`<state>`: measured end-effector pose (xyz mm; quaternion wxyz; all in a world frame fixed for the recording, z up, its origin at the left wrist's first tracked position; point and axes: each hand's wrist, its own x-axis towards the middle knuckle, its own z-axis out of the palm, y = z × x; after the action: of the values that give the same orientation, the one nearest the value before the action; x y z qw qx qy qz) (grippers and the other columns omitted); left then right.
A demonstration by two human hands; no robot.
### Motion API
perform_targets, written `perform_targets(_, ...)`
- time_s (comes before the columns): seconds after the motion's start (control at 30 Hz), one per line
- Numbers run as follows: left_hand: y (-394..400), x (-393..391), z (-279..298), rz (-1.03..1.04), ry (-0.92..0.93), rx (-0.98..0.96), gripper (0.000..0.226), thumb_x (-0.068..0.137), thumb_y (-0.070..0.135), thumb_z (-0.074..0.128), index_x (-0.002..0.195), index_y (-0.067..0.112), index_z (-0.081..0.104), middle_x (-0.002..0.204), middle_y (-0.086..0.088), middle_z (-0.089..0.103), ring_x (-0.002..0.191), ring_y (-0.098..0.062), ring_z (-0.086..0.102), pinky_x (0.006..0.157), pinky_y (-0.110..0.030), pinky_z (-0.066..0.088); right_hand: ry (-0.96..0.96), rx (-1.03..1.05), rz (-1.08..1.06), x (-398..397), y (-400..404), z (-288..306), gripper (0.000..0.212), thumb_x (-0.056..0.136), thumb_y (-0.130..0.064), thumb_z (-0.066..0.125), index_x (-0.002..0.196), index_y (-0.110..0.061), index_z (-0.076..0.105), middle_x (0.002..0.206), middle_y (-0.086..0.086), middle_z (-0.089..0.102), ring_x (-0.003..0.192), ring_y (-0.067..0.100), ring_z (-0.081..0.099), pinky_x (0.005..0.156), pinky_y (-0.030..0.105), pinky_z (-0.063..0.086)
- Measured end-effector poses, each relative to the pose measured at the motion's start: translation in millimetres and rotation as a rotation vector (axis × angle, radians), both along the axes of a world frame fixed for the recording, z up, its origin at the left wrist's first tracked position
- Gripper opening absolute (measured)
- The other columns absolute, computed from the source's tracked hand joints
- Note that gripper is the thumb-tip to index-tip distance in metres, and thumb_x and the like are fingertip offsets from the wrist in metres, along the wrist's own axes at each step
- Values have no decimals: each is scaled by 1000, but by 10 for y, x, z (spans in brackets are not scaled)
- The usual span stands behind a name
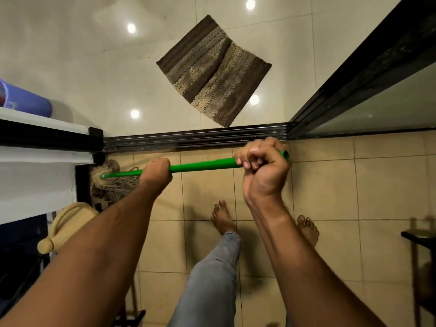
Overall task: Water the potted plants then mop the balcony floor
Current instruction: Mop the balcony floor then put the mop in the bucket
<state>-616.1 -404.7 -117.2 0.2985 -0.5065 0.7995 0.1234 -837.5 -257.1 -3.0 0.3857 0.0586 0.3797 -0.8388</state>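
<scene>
A mop with a green handle [203, 165] runs across the view from right to left. Its grey string head [113, 182] lies on the beige balcony tiles [325, 185] in the corner by the white wall and the door track. My left hand [157, 171] grips the handle low down, close to the mop head. My right hand [262, 164] grips the handle near its top end, fingers curled round it. My bare feet stand on the tiles below the handle.
A black sliding-door track [195, 138] crosses the floor just beyond the mop. A brown striped mat [213, 72] lies on the glossy indoor floor. The glass door [368, 95] stands at right. A yellowish watering can [68, 225] sits at lower left, a dark stand [420, 234] at right.
</scene>
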Motion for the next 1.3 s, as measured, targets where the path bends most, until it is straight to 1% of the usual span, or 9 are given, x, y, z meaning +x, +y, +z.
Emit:
perform_targets(0.07,-78,65,-14,8,-15,-9,6,90,18,57,93,14,60,82,-3,60,74,-20,59,70,-39,57,5,15,18,48,-94,0,28,67,9,44,50,-12,37,43,3,28,41,16,28,49,32,29)
perform_targets(0.2,-109,108,-43,12,-37,-1,6,89,19,58,92,15,61,78,0,57,70,-17,56,62,-32,50,-18,43,43,80,-109,-36,28,67,9,46,49,-11,39,43,4,31,44,17,30,50,34,31)
perform_targets(0.4,222,-277,-126,-33,-79,48,6,89,19,59,93,14,60,82,-4,59,76,-21,58,71,-39,56,-100,87,-13,-284,319,-168,28,65,9,47,48,-12,39,44,4,26,44,17,30,52,32,36)
perform_targets(0.53,525,-637,-152,-42,-70,49,7,90,20,58,95,14,58,85,-3,57,78,-20,56,74,-40,56,-97,84,-12,-653,657,-182,27,66,6,47,48,-14,44,44,4,29,43,18,30,52,33,36)
perform_targets(0.77,1204,-1611,-111,-103,-38,49,7,91,18,56,96,13,58,89,-6,59,80,-23,57,74,-39,55,-45,123,-28,-1535,1440,-118,26,72,5,45,54,-12,36,46,2,30,46,19,30,55,30,38)
perform_targets(0.93,1711,-2440,-36,-186,-24,51,7,90,18,54,94,13,58,91,-8,62,74,-23,52,67,-37,51,-79,107,-130,-2280,1988,-43,25,68,4,46,55,-12,31,46,2,24,43,18,26,52,31,30)
perform_targets(1.03,1970,-2877,61,-224,-14,53,11,90,19,53,97,11,58,94,-9,61,84,-29,59,69,-39,51,-64,62,-174,-2675,2230,50,30,60,1,52,53,-14,27,44,2,21,40,16,23,50,29,27)
perform_targets(1.17,2234,-3365,195,-247,8,52,12,90,20,52,98,12,58,99,-10,62,90,-30,60,71,-39,49,-24,24,-198,-3114,2490,232,35,54,-8,60,53,-15,25,43,2,19,38,15,21,50,29,25)
perform_targets(1.3,2417,-3680,287,-249,-1,61,15,90,18,51,100,12,59,105,-10,63,96,-32,61,74,-39,50,-4,27,-231,-3406,2654,361,35,63,3,49,56,-14,19,43,2,19,38,14,21,49,28,24)
